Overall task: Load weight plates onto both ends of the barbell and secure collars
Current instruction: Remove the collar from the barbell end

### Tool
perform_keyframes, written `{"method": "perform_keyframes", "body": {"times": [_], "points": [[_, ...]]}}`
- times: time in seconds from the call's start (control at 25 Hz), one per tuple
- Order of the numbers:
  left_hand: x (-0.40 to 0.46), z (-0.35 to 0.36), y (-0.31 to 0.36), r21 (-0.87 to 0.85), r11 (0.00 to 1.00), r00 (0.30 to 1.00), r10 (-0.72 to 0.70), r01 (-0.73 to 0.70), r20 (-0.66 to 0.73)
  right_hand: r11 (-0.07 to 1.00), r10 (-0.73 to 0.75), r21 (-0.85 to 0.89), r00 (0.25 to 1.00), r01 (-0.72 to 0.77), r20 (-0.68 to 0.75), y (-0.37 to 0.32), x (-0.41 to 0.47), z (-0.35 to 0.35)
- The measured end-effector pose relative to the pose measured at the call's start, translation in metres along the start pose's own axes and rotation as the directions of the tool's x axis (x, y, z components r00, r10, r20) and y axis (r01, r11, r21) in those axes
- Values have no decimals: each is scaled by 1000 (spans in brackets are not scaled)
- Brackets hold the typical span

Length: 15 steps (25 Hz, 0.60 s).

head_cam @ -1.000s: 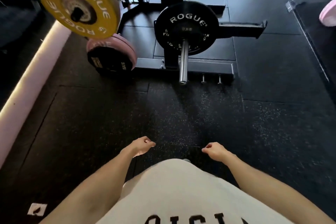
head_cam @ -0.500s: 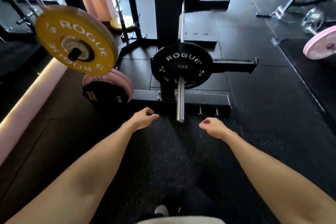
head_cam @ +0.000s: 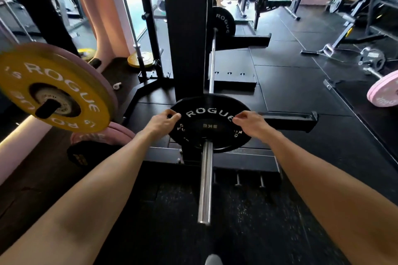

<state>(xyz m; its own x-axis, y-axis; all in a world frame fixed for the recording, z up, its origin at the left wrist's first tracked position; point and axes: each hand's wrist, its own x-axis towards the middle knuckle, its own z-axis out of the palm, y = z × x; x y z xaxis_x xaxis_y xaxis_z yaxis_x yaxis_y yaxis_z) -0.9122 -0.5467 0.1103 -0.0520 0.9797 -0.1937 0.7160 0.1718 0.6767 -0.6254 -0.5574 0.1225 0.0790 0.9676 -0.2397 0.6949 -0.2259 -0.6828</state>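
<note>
A barbell lies in a black rack, its chrome sleeve (head_cam: 205,183) pointing toward me. A black ROGUE plate (head_cam: 210,127) sits on this near sleeve, pushed up toward the rack. My left hand (head_cam: 164,121) grips the plate's left rim with curled fingers. At the right rim, my right hand (head_cam: 249,123) holds it the same way. The bar shaft (head_cam: 212,60) runs away to a second black ROGUE plate (head_cam: 223,22) on the far end. No collar shows on the near sleeve.
A yellow ROGUE plate (head_cam: 53,86) hangs on a storage peg at left, close to my left arm. Pink plates (head_cam: 120,133) and a black plate (head_cam: 86,155) lean on the floor below it. The rack upright (head_cam: 187,28) rises behind the bar. Another pink plate (head_cam: 385,92) lies far right.
I have moved in toward the bar. Both hands rose from in front of my body and reached forward to the near black plate, taking hold of its two sides.
</note>
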Motion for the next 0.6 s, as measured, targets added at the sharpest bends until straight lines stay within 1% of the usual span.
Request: {"method": "perform_keyframes", "body": {"times": [0.12,0.28,0.4,0.6], "points": [[48,26,-18,21,999,999,35,-34,-31,998,-58,-17,997,57,-48,17,49,16],[82,69,-49,24,996,992,90,-89,-82,993,-121,-21,985,119,-126,51,93,57],[101,107,-81,2,993,986,120,-120,-112,987,-133,72,981,144,-140,82,116,100],[120,156,-120,77,983,973,178,-168,-146,964,-188,160,971,211,-146,121,134,147]]}}
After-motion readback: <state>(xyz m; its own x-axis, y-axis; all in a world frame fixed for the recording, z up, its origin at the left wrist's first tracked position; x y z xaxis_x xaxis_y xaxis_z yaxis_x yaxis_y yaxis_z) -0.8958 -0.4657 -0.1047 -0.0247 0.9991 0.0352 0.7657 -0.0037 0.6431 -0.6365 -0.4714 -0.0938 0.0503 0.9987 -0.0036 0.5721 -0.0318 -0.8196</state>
